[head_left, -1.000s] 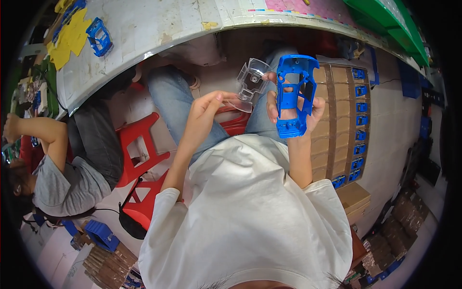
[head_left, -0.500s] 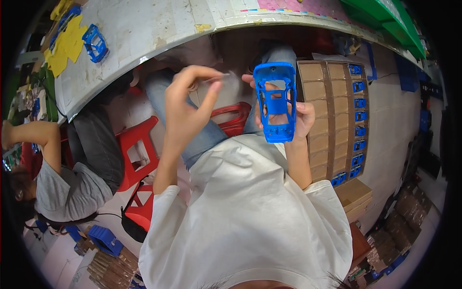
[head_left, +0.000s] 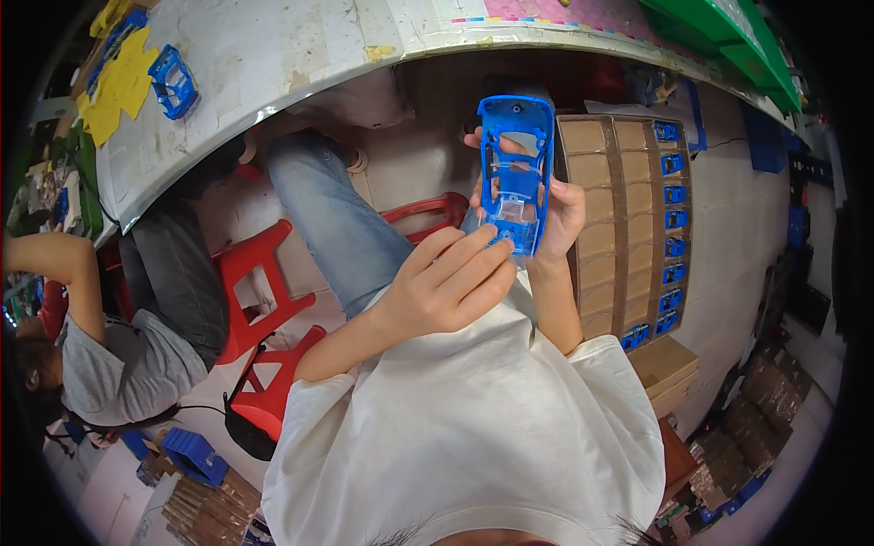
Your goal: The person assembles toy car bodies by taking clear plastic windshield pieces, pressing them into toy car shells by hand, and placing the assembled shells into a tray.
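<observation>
A blue plastic toy car body shell (head_left: 516, 113) with window openings is held up in front of my lap. My right hand (head_left: 564, 218) grips it from behind and along its right side, with fingertips showing at its left edge. My left hand (head_left: 444, 284) has its fingers together at the shell's lower end. There it holds a clear plastic window piece (head_left: 513, 211) against the shell, partly covered by the fingertips.
A divided cardboard box (head_left: 598, 223) stands at my right, with several blue car shells (head_left: 674, 194) in its right column. Ahead is a white worktable (head_left: 300, 45) bearing another shell (head_left: 173, 82) and a green bin (head_left: 728, 55). A person (head_left: 127, 364) sits at my left by red stools (head_left: 259, 300).
My left hand has swung right and down to the shell, bringing the clear piece against its lower end. The shell has risen slightly and turned a little in my right hand.
</observation>
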